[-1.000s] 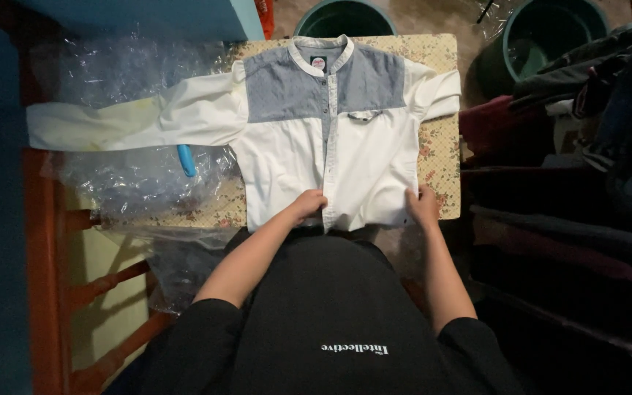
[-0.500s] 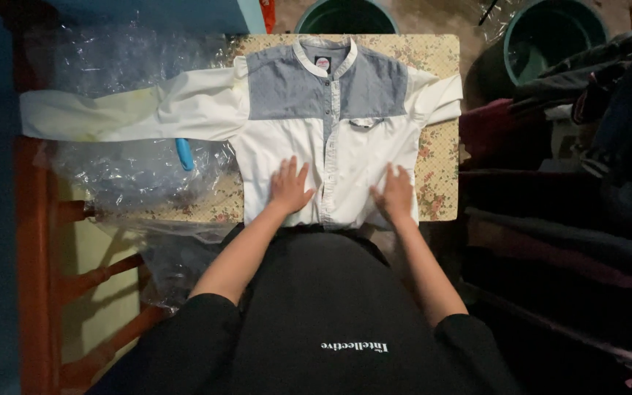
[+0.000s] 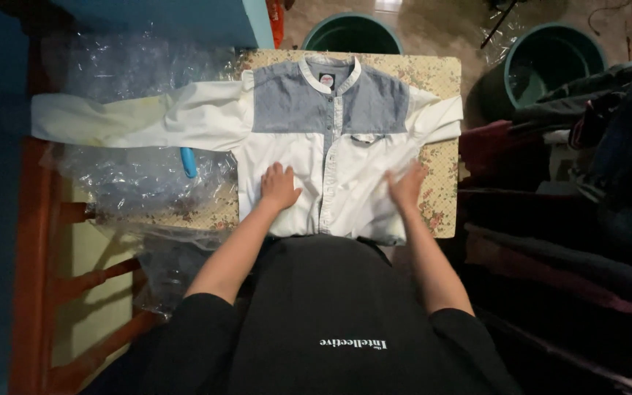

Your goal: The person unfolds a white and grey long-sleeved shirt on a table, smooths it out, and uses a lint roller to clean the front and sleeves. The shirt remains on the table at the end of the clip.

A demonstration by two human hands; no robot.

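Pressing both hands flat, left hand (image 3: 279,186), right hand (image 3: 407,186), on white shirt (image 3: 345,153)

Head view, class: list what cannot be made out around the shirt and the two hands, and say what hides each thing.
- Right hand: motion-blurred on the shirt, so its finger positions are unclear.
- Shirt hem: hidden behind the person's black top.
- Blue object: mostly covered by clear plastic wrap and the left sleeve, so its kind is unclear.
- Dark garments: too dim to tell apart.
- Left hand: lies flat, clearly seen.
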